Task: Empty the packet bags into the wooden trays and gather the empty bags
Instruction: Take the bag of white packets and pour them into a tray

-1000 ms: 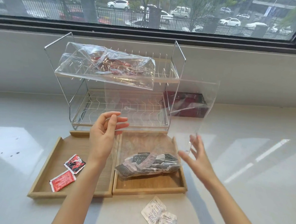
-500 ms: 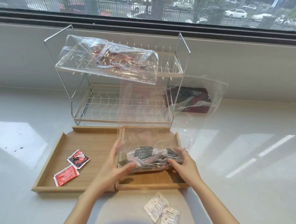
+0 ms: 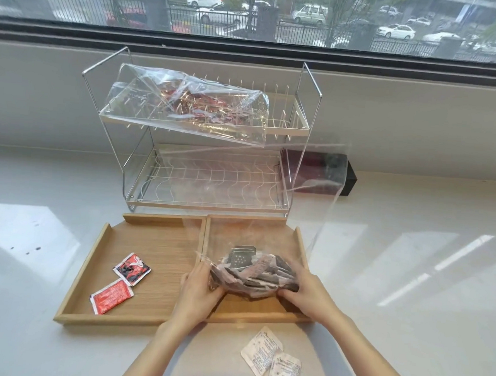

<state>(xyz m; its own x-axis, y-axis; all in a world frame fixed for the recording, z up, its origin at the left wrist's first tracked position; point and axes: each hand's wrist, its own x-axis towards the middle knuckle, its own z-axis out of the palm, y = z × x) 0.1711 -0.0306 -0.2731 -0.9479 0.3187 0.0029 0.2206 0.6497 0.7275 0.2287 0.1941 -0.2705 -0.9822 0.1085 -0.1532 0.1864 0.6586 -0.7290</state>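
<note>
Both hands on clear bag (image 3: 268, 218) full of grey packets (image 3: 253, 271), bag sitting in right wooden tray (image 3: 300, 243), open top standing tall. Left hand (image 3: 196, 295) grip clamped on bag's left end, right hand (image 3: 310, 296) grip pinching right end. Left wooden tray (image 3: 162, 240) has two red packets (image 3: 122, 282). Second bag (image 3: 188, 105) on wire rack (image 3: 300, 127) top shelf. Two white packets (image 3: 274, 361) loose on bench (image 3: 409, 285)
</note>
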